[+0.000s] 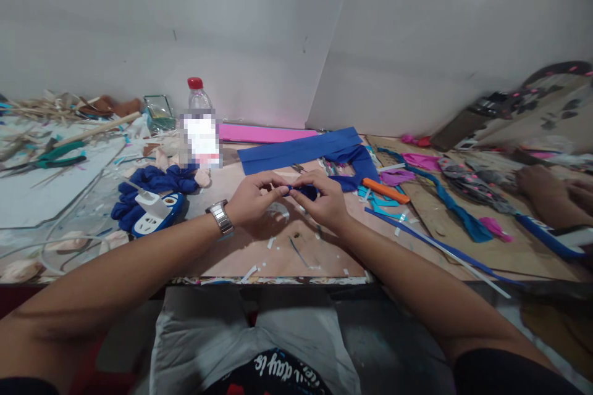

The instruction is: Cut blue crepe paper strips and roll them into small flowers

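Observation:
Both hands meet over the middle of the table, pinching a small piece of dark blue fabric (308, 191). My left hand (256, 197), with a metal watch on its wrist, grips the piece between thumb and forefinger. From the other side my right hand (322, 199) grips it, thumb tip close to the left thumb. Fingers hide part of the fabric. Behind the hands lies a flat blue fabric strip (299, 149). More blue cloth (365, 166) curves down to the right of it. An orange utility knife (385, 191) rests right of my right hand.
At left are a bunch of blue fabric pieces (157, 182), a blue-and-white power strip (160, 213) with a plug and cable, and green-handled pliers (60, 155). A red-capped bottle (199, 99) stands behind. Another person's hands (540, 188) are at far right.

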`<move>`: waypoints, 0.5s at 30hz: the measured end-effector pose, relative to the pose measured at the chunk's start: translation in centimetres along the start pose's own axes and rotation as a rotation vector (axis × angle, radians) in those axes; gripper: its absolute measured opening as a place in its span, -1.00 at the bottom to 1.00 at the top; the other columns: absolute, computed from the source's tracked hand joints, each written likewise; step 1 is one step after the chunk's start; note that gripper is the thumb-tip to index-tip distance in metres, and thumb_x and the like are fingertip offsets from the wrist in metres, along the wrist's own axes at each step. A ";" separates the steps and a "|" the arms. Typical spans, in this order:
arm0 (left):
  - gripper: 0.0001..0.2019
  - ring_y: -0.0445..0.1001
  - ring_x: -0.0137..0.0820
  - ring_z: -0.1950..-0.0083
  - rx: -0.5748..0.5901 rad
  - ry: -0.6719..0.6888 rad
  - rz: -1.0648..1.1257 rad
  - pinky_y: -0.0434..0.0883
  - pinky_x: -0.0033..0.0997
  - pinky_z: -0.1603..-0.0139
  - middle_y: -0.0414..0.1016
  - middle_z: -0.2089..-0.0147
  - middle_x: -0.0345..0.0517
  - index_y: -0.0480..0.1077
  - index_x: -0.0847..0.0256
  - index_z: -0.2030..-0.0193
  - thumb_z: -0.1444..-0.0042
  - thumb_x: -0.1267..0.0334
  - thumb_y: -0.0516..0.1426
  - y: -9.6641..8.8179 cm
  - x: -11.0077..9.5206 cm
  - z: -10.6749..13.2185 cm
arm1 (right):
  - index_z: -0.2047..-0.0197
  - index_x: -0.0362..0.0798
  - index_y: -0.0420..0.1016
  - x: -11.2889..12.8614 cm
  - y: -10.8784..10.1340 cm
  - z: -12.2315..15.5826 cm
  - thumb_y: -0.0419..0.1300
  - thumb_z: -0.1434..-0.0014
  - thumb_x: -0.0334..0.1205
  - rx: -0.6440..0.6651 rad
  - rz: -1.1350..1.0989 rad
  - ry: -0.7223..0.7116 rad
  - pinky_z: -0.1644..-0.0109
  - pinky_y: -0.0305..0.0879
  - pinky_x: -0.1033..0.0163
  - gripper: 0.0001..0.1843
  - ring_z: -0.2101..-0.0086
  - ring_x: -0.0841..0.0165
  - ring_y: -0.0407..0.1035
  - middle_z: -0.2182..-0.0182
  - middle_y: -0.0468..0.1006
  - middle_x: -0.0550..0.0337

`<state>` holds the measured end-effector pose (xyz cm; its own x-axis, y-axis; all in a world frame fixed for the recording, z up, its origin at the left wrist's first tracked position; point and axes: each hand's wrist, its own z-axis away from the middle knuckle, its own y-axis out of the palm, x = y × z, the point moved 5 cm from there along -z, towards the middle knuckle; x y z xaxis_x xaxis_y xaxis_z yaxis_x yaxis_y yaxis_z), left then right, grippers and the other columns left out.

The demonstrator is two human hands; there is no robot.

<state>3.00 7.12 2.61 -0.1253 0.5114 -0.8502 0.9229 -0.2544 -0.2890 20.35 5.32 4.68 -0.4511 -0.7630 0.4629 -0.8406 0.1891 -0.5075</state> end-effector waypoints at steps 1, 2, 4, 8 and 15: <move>-0.76 0.56 -0.30 0.13 0.000 0.005 0.005 0.46 -0.30 0.08 0.65 0.15 -0.02 0.59 0.20 0.20 -0.25 0.07 0.22 0.0 -0.1 0.0 | 0.18 0.03 0.62 0.0 0.0 0.0 0.36 -0.25 -0.13 0.010 0.002 -0.003 0.08 0.45 0.07 -0.88 0.22 0.23 0.53 0.28 0.67 0.12; -0.75 0.57 -0.28 0.10 0.002 0.005 0.014 0.46 -0.29 0.04 0.66 0.13 0.00 0.59 0.20 0.20 -0.25 0.06 0.22 0.0 -0.1 0.0 | 0.14 0.04 0.63 0.0 0.1 0.0 0.35 -0.26 -0.13 0.022 0.001 -0.011 0.07 0.45 0.07 -0.87 0.21 0.23 0.54 0.26 0.68 0.11; -0.73 0.58 -0.26 0.08 0.008 -0.017 0.037 0.48 -0.25 0.00 0.66 0.11 0.02 0.60 0.21 0.19 -0.25 0.04 0.22 0.0 0.0 0.0 | 0.07 0.06 0.64 0.0 0.2 0.1 0.32 -0.29 -0.15 0.041 -0.003 -0.034 0.04 0.46 0.06 -0.84 0.17 0.23 0.54 0.21 0.68 0.11; -0.69 0.59 -0.24 0.06 0.039 -0.088 0.095 0.48 -0.21 -0.04 0.66 0.08 0.07 0.59 0.25 0.16 -0.24 0.02 0.23 0.3 0.3 0.0 | 0.09 0.06 0.66 0.2 0.2 0.1 0.31 -0.30 -0.17 0.028 -0.008 -0.059 0.02 0.46 0.07 -0.86 0.16 0.25 0.52 0.22 0.63 0.09; -0.67 0.57 -0.30 0.12 0.072 -0.151 0.194 0.49 -0.23 0.02 0.62 0.13 0.00 0.52 0.24 0.10 -0.22 -0.01 0.25 1.0 0.9 0.2 | 0.13 0.03 0.54 0.1 -0.1 0.1 0.25 -0.33 -0.17 -0.018 -0.005 -0.030 0.03 0.44 0.03 -0.91 0.18 0.22 0.49 0.24 0.60 0.10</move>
<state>3.72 7.22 1.46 -0.0064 0.3200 -0.9474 0.9074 -0.3964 -0.1400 20.39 5.20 4.67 -0.4382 -0.7821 0.4430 -0.8482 0.1967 -0.4918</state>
